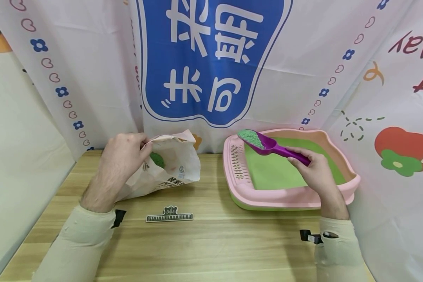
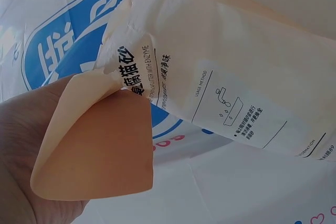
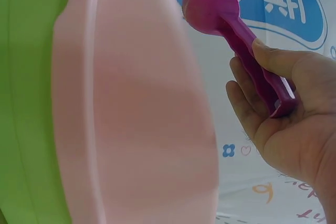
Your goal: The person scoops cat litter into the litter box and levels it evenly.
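Observation:
At the left, my left hand (image 1: 125,154) grips the rim of a white paper bag of cat litter (image 1: 183,164), whose mouth gapes and shows green litter (image 1: 157,159) inside. The left wrist view has the bag's printed side (image 2: 220,66) and a folded flap over the hand. My right hand (image 1: 315,168) holds a purple scoop (image 1: 269,144) by its handle, thumb along the top. Green pellets (image 1: 251,138) heap in the scoop's bowl, which is above the left rim of a pink and green litter box (image 1: 282,197). From below, the right wrist view shows fingers around the handle (image 3: 257,72).
A black and white bag clip (image 1: 170,215) lies on the wooden table (image 1: 211,246), in front of the bag. The box has a slotted ledge (image 1: 237,162) on its left side. Printed white cloth (image 1: 285,90) hangs behind and at the right.

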Tool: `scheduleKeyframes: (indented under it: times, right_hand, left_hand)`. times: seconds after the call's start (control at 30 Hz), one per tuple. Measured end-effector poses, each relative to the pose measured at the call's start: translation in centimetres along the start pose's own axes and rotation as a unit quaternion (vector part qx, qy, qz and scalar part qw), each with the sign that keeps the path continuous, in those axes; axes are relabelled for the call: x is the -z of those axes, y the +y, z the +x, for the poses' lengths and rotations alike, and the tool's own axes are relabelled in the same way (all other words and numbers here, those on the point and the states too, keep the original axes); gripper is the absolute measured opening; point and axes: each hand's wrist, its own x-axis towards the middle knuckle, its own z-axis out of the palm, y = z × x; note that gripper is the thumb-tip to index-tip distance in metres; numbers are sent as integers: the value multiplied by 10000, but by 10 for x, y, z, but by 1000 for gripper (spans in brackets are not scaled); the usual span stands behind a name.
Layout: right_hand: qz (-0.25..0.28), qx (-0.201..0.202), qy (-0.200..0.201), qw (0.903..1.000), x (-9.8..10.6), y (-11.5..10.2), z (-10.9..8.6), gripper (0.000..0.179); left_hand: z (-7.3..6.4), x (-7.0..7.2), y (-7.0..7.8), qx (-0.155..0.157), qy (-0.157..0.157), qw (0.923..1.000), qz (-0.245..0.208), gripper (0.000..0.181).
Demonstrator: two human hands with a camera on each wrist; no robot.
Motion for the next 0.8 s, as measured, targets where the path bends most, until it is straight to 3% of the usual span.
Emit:
scheduleKeyframes:
  times: [0.8]
  right_hand:
    - [-713,-349,-195,9967,9,29,6,38]
  left_hand:
    - [-1,0,0,-21,6,10000,-62,20]
